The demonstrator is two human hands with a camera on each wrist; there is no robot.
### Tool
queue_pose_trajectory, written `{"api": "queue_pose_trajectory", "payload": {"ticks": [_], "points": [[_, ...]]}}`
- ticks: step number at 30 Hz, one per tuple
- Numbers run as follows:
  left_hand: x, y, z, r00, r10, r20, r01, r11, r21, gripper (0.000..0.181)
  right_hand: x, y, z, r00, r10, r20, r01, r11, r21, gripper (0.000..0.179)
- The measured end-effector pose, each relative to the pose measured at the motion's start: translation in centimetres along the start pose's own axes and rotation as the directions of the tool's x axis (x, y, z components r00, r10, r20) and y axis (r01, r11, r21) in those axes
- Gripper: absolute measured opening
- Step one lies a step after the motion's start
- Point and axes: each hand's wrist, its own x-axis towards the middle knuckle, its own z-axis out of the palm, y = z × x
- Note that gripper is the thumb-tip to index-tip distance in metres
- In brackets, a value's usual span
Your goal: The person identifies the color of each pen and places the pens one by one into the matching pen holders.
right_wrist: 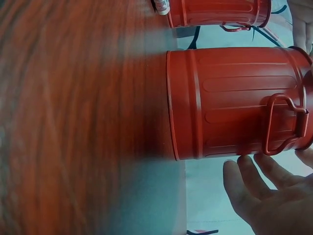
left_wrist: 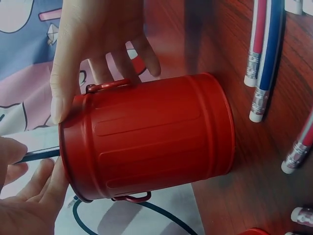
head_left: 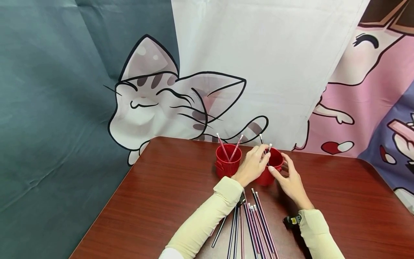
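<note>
My left hand [head_left: 253, 165] pinches a dark pencil [left_wrist: 41, 154] by its upper part, over the mouth of the right-hand red bucket [head_left: 266, 178]; the pencil's lower end disappears inside. Another dark pencil [head_left: 261, 138] with a white eraser leans up out of this bucket. My right hand [head_left: 292, 183] is spread about the bucket's right side, thumb at the near rim and fingers loosely bent against the wall [right_wrist: 234, 103]. A second red bucket [head_left: 223, 172] stands to the left and has two pink pencils [head_left: 238, 144] in it, erasers up.
Several pink and dark pencils [head_left: 263, 225] lie on the brown table [head_left: 155, 201] in front of the buckets, erasers pointing away from me. Some are partly behind my left sleeve [head_left: 207, 212]. A printed cloth [head_left: 258, 46] hangs along the table's far edge.
</note>
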Motion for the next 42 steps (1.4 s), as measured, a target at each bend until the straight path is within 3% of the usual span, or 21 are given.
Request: {"api": "queue_pose_trajectory", "payload": {"ticks": [6, 10, 19, 28, 33, 37, 39, 42], "points": [[-0.1, -0.1, -0.1, 1.000, 0.006, 0.013, -0.005, 1.000, -0.017, 0.030, -0.5, -2.4, -0.5, 1.000, -0.020, 0.010, 0.020, 0.999, 0.039, 0.070], [-0.6, -0.1, 0.1, 0.999, -0.022, 0.023, 0.024, 0.998, -0.059, 0.031, -0.9, -3.5, -0.6, 1.000, -0.007, 0.010, 0.006, 0.999, 0.044, 0.068], [-2.2, -0.1, 0.1, 0.995, -0.095, -0.011, 0.093, 0.986, -0.135, 0.034, -0.3, -0.4, -0.2, 1.000, -0.002, 0.019, 0.002, 0.999, 0.034, 0.072], [-3.0, -1.7, -2.1, 0.990, -0.111, -0.083, 0.093, 0.976, -0.196, 0.028, -0.1, 0.3, -0.1, 0.999, -0.002, 0.038, 0.000, 0.999, 0.051, 0.070], [-3.4, -3.1, -4.0, 0.977, -0.114, -0.179, 0.068, 0.967, -0.247, 0.021, 0.0, 0.3, -0.1, 0.999, -0.013, 0.039, 0.011, 0.999, 0.048, 0.070], [-3.9, -4.3, -5.2, 0.949, -0.095, -0.300, 0.030, 0.976, -0.215, 0.022, 0.0, 0.2, 0.0, 0.999, -0.021, 0.038, 0.020, 0.999, 0.048, 0.070], [-4.3, -4.8, -5.5, 0.934, -0.110, -0.340, 0.042, 0.979, -0.202, 0.025, 0.0, 0.2, 0.0, 0.999, -0.019, 0.042, 0.017, 0.999, 0.046, 0.070], [-4.9, -5.7, -5.9, 0.919, -0.164, -0.359, 0.106, 0.979, -0.176, 0.034, 0.0, 0.2, -0.1, 0.999, -0.013, 0.048, 0.011, 0.999, 0.039, 0.070]]}}
